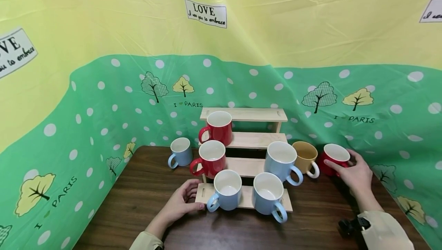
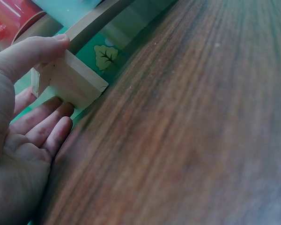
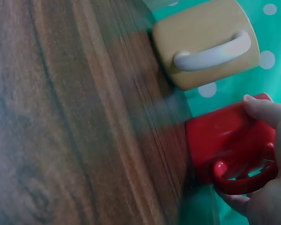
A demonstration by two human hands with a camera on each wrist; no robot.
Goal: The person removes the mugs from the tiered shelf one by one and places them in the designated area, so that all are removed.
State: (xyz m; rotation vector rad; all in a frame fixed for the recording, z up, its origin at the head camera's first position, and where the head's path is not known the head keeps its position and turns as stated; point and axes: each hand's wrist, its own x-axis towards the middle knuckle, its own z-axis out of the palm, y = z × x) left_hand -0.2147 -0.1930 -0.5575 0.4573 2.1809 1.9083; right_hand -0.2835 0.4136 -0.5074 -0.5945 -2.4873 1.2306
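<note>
At the right, my right hand (image 1: 359, 175) grips a red mug (image 3: 227, 138) with a white inside. In the right wrist view the thumb lies along its side near the rim, with the handle towards the palm. My left hand (image 1: 179, 202) holds the left end of a stepped wooden rack (image 1: 246, 167) at its lowest step, thumb in front and fingers behind. Two light blue mugs (image 1: 228, 192) stand on that step. Above it are a red mug (image 1: 214, 163) and a light blue mug (image 1: 279, 163). Another red mug (image 1: 221, 129) sits one step higher.
A mustard mug (image 1: 304, 160) with a white handle stands between the rack and the held red mug. A smaller blue mug (image 1: 181, 155) is on the dark wooden table (image 1: 138, 188) left of the rack. Behind hangs a green and yellow printed cloth (image 1: 241, 77).
</note>
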